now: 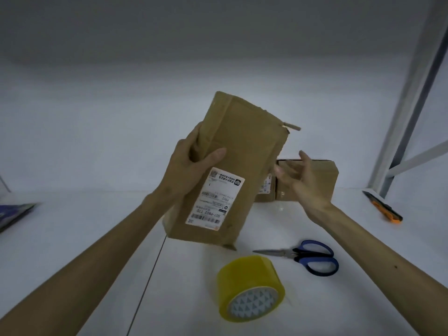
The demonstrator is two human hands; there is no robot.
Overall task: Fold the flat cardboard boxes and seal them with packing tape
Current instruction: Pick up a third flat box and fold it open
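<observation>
A flat brown cardboard box (240,146) with a white shipping label stands tilted above the white table (84,238). My left hand (191,166) grips its left edge, thumb across the front face. My right hand (303,180) hovers just right of the box with fingers spread and relaxed, holding nothing. Behind that hand sits a folded cardboard box (324,175) on the table. A roll of yellowish packing tape (249,284) lies near the front, below the held box.
Blue-handled scissors (305,257) lie right of the tape. An orange utility knife (385,209) rests at the far right by a grey metal post (412,98). A dark flat item (14,214) lies at the left edge. A white wall stands behind.
</observation>
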